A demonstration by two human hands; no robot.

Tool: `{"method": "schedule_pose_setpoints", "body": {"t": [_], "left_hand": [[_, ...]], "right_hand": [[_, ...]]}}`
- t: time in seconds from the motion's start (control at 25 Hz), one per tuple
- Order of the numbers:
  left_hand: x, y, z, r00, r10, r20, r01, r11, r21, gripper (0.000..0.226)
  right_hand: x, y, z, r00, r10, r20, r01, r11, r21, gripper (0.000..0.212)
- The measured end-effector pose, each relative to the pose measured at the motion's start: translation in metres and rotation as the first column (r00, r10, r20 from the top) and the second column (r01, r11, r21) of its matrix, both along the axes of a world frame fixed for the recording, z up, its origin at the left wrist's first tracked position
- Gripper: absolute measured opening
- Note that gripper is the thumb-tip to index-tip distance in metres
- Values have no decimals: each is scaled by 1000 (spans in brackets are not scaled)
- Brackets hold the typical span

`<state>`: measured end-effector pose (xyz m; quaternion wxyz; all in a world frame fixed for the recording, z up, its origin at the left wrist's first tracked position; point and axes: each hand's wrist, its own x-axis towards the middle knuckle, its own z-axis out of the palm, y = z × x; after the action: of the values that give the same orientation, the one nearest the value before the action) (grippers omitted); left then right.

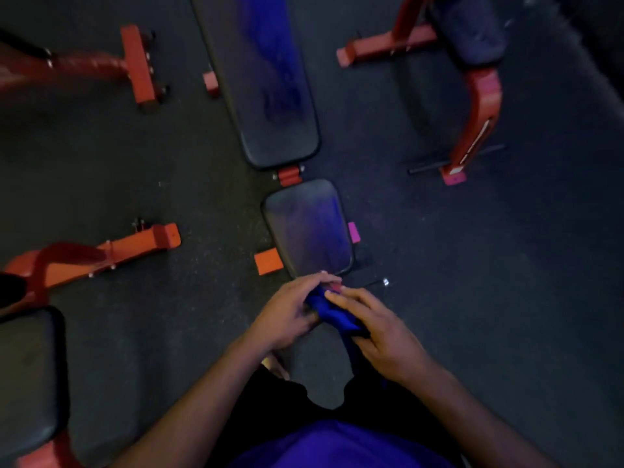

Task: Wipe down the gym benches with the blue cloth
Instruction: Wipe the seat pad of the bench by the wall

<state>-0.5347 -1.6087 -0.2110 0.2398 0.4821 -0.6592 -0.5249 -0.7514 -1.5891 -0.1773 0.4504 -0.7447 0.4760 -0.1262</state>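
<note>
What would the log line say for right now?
hands: left and right both grip blue cloth | cloth: bunched, off bench | bench seat pad: just ahead, untouched

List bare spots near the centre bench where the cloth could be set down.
Both hands, left hand and right hand, hold the blue cloth. Free: the seat pad just ahead, the long back pad beyond it, and open floor right of the seat. Crowded: the left side, between the orange frame legs.

Four benches: centre (270,96), far right (469,28), near left (30,376), far left (84,65). One blue cloth (332,314). Two hands (290,312) (385,336).
</note>
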Motion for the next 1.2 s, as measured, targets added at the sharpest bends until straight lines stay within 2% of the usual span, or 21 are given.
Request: {"method": "schedule_pose_setpoints", "body": {"t": [0.04, 0.12, 0.24, 0.4, 0.52, 0.68, 0.84, 0.96, 1.08, 1.16, 1.2], "left_hand": [[-3, -14, 25, 998, -48, 30, 49, 997, -53, 39], [-6, -41, 65, 993, -98, 73, 108, 982, -154, 28], [-23, -76, 124, 987, -133, 92, 155, 944, -290, 23], [-79, -110, 174, 982, -166, 93, 189, 911, -367, 21], [-146, -133, 190, 981, -177, 76, 192, 891, -411, 23], [-262, -157, 209, 969, -247, 18, 232, 876, -423, 35], [-353, -176, 222, 949, -316, -8, 284, 863, -417, 34], [-393, -191, 222, 937, -349, -15, 318, 869, -379, 34], [-410, -214, 219, 936, -351, -24, 324, 887, -330, 32], [-416, -230, 216, 944, -327, -38, 301, 905, -299, 32], [-419, -238, 214, 951, -305, -45, 280, 915, -289, 32]], "right_hand": [[-7, -5, 21, 997, -81, 13, 81, 994, -73, 63], [-22, -17, 56, 977, -206, 52, 212, 961, -177, 54], [-53, -33, 103, 947, -302, 113, 322, 904, -280, 47], [-110, -47, 144, 897, -393, 200, 440, 829, -345, 41], [-169, -59, 161, 862, -454, 224, 506, 795, -335, 39], [-270, -64, 182, 796, -549, 256, 606, 723, -331, 31], [-345, -68, 197, 728, -623, 286, 686, 665, -296, 31], [-375, -79, 196, 644, -680, 351, 763, 606, -226, 30], [-385, -104, 189, 553, -723, 414, 821, 557, -125, 20], [-387, -125, 180, 534, -729, 428, 816, 577, -35, 12], [-388, -138, 177, 548, -720, 427, 800, 600, -14, 15]]}}
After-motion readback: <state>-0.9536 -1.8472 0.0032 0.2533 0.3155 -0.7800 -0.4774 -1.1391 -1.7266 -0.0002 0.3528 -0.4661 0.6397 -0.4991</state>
